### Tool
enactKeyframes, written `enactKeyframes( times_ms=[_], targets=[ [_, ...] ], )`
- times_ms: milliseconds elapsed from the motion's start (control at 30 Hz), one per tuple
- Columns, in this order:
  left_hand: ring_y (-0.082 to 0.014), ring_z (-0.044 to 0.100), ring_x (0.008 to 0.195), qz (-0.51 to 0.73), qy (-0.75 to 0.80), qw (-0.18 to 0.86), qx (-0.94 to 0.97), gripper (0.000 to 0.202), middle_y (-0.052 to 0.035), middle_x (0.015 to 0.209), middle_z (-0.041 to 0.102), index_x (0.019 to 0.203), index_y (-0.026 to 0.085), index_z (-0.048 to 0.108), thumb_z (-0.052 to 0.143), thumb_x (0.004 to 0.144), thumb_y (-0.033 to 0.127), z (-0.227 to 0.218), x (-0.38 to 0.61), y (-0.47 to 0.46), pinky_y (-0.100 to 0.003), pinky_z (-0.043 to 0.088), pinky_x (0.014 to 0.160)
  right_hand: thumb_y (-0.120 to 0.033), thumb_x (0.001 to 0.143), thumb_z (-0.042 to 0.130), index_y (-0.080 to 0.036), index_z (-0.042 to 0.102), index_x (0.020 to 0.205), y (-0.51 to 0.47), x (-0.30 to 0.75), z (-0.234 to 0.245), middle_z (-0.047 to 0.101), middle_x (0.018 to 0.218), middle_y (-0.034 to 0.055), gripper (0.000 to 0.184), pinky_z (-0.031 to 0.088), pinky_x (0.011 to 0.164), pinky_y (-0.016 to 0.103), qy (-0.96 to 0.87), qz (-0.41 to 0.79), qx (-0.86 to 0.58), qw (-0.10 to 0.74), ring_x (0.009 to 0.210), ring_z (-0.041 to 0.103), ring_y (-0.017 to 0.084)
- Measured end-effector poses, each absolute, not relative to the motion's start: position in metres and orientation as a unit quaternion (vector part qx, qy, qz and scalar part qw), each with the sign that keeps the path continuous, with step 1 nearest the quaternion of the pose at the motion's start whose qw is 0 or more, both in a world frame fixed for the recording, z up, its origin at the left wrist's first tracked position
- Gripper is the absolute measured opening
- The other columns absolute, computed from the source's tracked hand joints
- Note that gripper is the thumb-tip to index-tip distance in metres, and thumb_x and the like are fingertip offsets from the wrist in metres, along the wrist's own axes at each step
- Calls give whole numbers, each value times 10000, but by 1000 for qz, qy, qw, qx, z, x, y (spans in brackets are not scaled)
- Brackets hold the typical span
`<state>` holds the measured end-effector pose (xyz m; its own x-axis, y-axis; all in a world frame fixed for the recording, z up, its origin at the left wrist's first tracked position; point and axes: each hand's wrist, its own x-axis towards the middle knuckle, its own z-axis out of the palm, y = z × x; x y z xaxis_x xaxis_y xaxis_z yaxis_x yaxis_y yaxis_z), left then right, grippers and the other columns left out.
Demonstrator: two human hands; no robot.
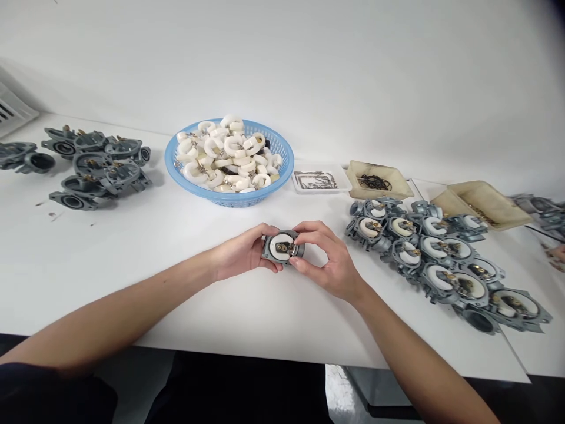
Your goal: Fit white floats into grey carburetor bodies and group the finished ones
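Observation:
A grey metal carburetor body (282, 247) with a white float fitted in it sits between my hands, low over the white table (273, 312). My left hand (242, 254) grips its left side, fingers curled round it. My right hand (329, 259) is closed on its right side, with fingertips pinching at the brass part near the float's hinge. A blue basket (173, 158) heaped with white floats stands behind my hands.
Bare grey carburetor bodies (95, 168) lie at the far left. A row of bodies with white floats (441, 259) runs along the right. Behind them stand a small white tray of pins (315, 181) and two beige trays (379, 179). Another person's hand (557, 256) shows at the right edge.

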<state>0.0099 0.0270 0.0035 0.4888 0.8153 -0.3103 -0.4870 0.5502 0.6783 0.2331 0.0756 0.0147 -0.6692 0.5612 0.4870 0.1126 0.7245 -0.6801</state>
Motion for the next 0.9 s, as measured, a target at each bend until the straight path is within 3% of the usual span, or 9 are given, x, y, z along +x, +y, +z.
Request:
enactKeyframes(
  times_ms=[900],
  targets=[
    [-218,668,850,393,318,821,267,301,-111,1027,701,1063,136,711,575,969,387,4,10,27,-351,554,819,-176,865,720,-257,620,1086,73,232,15,629,1193,75,255,530,957,401,-849,328,-214,355,1077,636,227]
  ],
)
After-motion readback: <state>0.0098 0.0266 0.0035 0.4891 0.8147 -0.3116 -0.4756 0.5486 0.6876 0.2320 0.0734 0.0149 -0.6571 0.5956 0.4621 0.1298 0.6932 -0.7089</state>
